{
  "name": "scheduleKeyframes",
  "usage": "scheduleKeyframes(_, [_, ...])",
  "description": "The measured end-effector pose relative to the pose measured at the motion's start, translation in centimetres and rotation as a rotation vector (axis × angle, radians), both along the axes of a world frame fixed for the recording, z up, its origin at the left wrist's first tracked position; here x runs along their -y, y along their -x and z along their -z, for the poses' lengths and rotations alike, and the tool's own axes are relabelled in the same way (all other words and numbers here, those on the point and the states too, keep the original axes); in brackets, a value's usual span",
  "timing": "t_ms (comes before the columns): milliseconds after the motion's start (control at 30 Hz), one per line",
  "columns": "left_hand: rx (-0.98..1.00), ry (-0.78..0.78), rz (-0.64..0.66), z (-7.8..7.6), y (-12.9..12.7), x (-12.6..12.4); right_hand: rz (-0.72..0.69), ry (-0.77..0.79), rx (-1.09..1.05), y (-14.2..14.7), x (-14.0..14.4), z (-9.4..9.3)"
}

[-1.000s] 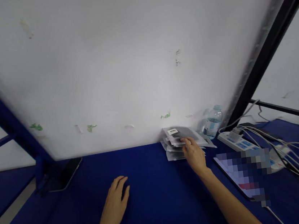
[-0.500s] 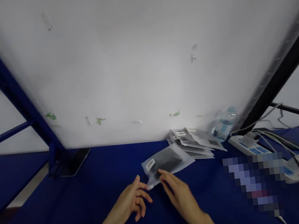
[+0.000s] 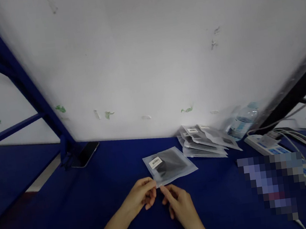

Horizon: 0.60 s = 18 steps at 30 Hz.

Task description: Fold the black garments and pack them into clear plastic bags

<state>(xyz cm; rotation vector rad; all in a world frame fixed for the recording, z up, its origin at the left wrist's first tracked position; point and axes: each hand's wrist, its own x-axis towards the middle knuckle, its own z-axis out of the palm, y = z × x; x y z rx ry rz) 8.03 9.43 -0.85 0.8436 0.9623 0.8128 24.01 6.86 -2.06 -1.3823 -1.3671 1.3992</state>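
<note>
My left hand (image 3: 141, 197) and right hand (image 3: 179, 204) meet at the near edge of a clear plastic bag (image 3: 169, 165); both pinch that edge between thumb and fingertips, left on the corner, right just beside it; the bag lies flat on the blue counter (image 3: 109, 194) with a dark item inside and a white barcode label (image 3: 155, 162) near its far left corner. I judge I am at the opening step, with the bag's mouth gripped but not yet parted; the next move calls for pulling the two layers apart without tearing the thin film or letting the bag slide. A pile of like bags (image 3: 205, 141) sits behind and to the right, against the white wall (image 3: 146, 56); a water bottle (image 3: 242, 124) and a power strip (image 3: 265, 145) lie further right; a phone (image 3: 87, 154) rests far left.
</note>
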Motion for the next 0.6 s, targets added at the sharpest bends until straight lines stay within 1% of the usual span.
scheduleKeyframes(67, [0.008,0.009,0.012,0.0,-0.1,0.1,0.044,0.077,-0.200,0.4,-0.1,-0.1])
scheduleKeyframes(133, [0.014,0.017,0.020,0.0,-0.2,0.2,0.074,0.118,-0.329,0.7,-0.2,-0.3])
scheduleKeyframes(267, [0.023,0.021,0.035,0.1,-0.3,0.3,0.089,0.199,-0.439,1.4,0.0,-0.4])
scheduleKeyframes(367, [0.026,0.003,0.018,0.0,0.0,0.2,0.134,0.249,-0.532,1.3,-0.1,-0.4])
scheduleKeyframes(467, [0.033,-0.017,-0.016,-0.5,0.9,0.2,0.242,0.294,-0.580,-0.2,-0.7,-0.7])
scheduleKeyframes(600, [0.047,-0.033,-0.074,-1.4,2.3,0.5,0.361,0.278,-0.576,-4.0,-1.6,-1.2])
